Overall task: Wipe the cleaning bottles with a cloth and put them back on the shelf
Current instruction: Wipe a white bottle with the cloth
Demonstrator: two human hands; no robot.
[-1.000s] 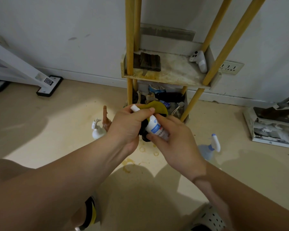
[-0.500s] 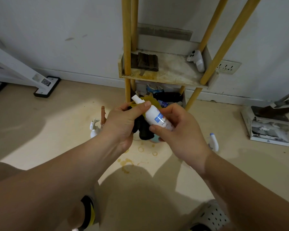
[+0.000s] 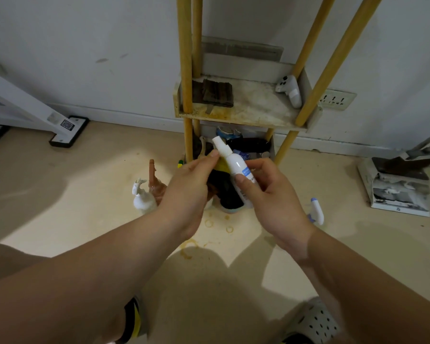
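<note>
Fingers [image 3: 263,167] of right hand [image 3: 276,194] curl round small white plastic spray bottle with blue label [image 3: 235,165], thumb pressed on its front. Bottle is tilted, cap up-left, held mid-air before stained wooden-post shelf unit [image 3: 253,112]. Left hand [image 3: 186,187] grips dark cloth with yellow patch [image 3: 227,192] against bottle, fingertip at its neck. 2 floor bottles stand left: white trigger bottle [image 3: 142,199], brown bottle [image 3: 152,175].

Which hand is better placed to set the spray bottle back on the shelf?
Probably right: the right hand grips the white spray bottle by its body, while the left hand holds the dark cloth.
</note>
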